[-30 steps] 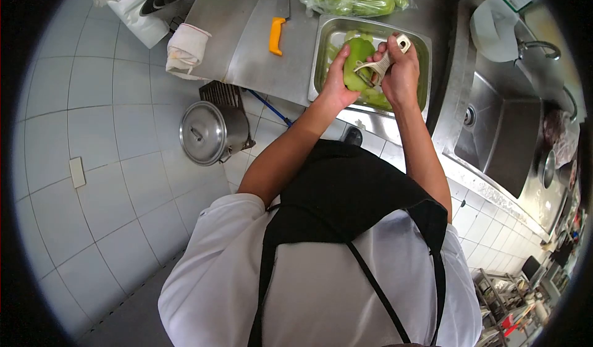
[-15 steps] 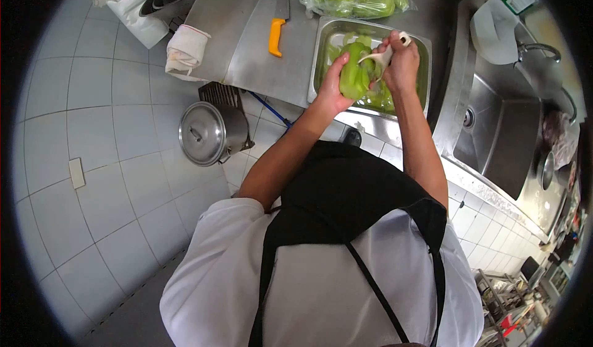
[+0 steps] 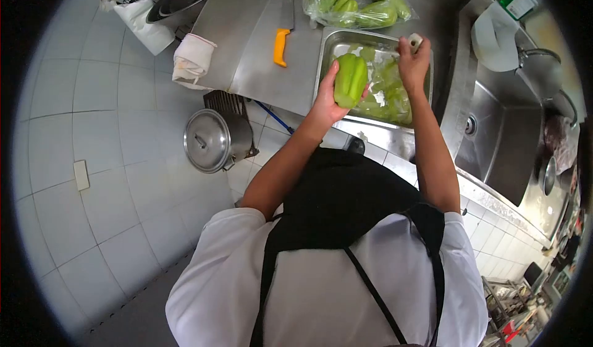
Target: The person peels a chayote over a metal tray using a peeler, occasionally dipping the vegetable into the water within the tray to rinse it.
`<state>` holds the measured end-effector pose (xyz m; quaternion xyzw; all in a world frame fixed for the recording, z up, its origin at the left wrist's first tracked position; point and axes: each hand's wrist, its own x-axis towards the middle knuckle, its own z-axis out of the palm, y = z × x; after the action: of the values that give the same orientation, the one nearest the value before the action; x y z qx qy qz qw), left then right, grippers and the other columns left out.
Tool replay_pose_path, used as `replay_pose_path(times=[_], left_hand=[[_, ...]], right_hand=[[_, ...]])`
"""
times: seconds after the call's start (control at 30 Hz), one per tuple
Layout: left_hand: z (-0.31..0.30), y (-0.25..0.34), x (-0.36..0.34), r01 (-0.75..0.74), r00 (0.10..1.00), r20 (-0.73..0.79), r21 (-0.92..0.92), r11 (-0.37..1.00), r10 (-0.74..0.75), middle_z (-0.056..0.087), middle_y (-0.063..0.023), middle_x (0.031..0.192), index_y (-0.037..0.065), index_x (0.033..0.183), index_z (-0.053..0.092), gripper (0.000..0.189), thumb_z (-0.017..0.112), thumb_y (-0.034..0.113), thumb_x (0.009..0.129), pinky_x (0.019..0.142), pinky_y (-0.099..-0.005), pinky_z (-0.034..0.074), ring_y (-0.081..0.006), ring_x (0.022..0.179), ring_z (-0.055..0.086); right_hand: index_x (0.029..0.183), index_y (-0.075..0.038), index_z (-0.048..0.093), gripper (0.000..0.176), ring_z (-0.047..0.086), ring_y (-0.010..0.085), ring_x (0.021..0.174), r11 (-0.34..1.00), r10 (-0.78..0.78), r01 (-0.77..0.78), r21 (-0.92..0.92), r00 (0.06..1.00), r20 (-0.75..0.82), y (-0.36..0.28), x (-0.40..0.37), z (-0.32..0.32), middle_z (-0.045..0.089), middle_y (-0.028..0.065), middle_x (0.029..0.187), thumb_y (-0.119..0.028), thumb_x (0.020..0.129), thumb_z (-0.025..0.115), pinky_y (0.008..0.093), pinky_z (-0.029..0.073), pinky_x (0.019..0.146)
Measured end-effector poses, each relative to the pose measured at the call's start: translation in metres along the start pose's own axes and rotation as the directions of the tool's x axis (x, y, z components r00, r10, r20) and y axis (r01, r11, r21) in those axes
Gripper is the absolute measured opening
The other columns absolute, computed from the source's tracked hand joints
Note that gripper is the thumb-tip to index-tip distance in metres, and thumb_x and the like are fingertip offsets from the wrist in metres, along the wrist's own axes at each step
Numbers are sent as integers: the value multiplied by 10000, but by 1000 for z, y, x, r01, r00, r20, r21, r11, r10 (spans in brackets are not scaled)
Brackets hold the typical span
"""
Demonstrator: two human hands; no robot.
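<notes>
A pale green, ribbed chayote (image 3: pixel 351 82) rests upright in my left hand (image 3: pixel 327 104), whose fingers curl around its lower part. My right hand (image 3: pixel 414 70) is closed on the white handle of a peeler (image 3: pixel 416 42), to the right of the chayote and apart from it. The peeler's blade is hidden behind the hand. Beneath both hands is a rectangular metal tray (image 3: pixel 322 49). Green peelings (image 3: pixel 388 90) lie in it, seemingly on or under clear plastic. Behind the tray, a clear plastic bag holds several chayotes (image 3: pixel 377 14).
An orange-handled knife (image 3: pixel 280 47) lies on the steel counter (image 3: pixel 250 56) to the left, with a folded cloth (image 3: pixel 194 58) by its edge. A lidded pot (image 3: pixel 208 140) stands lower left. At right is a sink (image 3: pixel 488 143) with a white container (image 3: pixel 496 35) beside it.
My right hand and the peeler have moved off the chayote, up and to the right. My left hand still holds the chayote, now slightly lower and more upright.
</notes>
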<state>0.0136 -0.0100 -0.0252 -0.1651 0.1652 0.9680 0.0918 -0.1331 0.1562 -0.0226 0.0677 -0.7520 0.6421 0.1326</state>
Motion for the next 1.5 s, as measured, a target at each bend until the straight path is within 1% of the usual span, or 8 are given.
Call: replay_pose_path(times=[0.07,0.17,0.27,0.37,0.5,1.0,1.33,1.5], left_hand=[[2,1,0,40,999,-21,-67,997,-42,588,-155,1231,95,1292,538,536,574,494,936,895,-475,499,-374,1102,565],[9,0,6,50,998,-33,-38,998,-51,596,-139,1223,109,1278,546,512,558,495,942,891,-475,497,-350,1092,572],[13,-4,16,32,997,-67,-2,999,-32,610,-116,1210,136,1271,551,488,520,505,954,885,-473,493,-307,1082,583],[20,-8,20,18,997,-77,61,998,-13,620,-98,1195,152,1265,555,472,484,511,967,876,-477,490,-270,1066,595],[27,-7,21,36,997,-66,78,996,-30,626,-86,1180,141,1254,557,448,449,484,988,869,-472,488,-257,1036,612],[23,-10,21,27,999,-19,50,998,-26,652,-18,994,127,1190,586,363,460,403,990,795,-435,526,-223,929,643],[9,-8,25,41,999,9,39,998,-42,660,-60,1151,114,1257,570,433,480,418,961,878,-446,508,-241,1008,644],[15,-15,14,15,1000,-27,88,996,-12,641,-105,1185,98,1278,555,479,504,441,947,860,-468,521,-284,1019,642]], right_hand=[[1169,2,456,300,648,166,715,968,40,-33,250,999,-23,-36,-3,-5,633,112,844,-124,953,622,299,529,638],[1157,-6,442,273,638,167,707,931,71,-85,354,996,53,-63,-5,-9,615,101,837,-114,963,601,301,535,631],[1128,-16,446,235,631,176,699,798,188,-217,562,976,110,-85,-11,-7,608,101,819,-118,971,590,323,544,634],[1113,-28,450,212,622,186,686,652,273,-401,643,916,295,-106,-27,-2,603,99,814,-125,979,581,336,552,631],[1118,-36,456,217,607,184,670,585,334,-516,626,856,394,-114,-42,7,594,93,811,-131,976,589,334,552,619],[1107,-20,455,203,558,165,602,634,311,-484,603,873,374,-101,-53,15,569,83,755,-87,967,585,316,505,549],[1068,20,455,201,557,162,594,635,383,-524,568,852,358,-93,-49,22,564,85,730,-80,959,590,320,500,525],[1029,31,444,201,567,169,566,724,353,-442,530,897,266,-87,-27,26,578,91,728,-77,951,595,309,498,512]])
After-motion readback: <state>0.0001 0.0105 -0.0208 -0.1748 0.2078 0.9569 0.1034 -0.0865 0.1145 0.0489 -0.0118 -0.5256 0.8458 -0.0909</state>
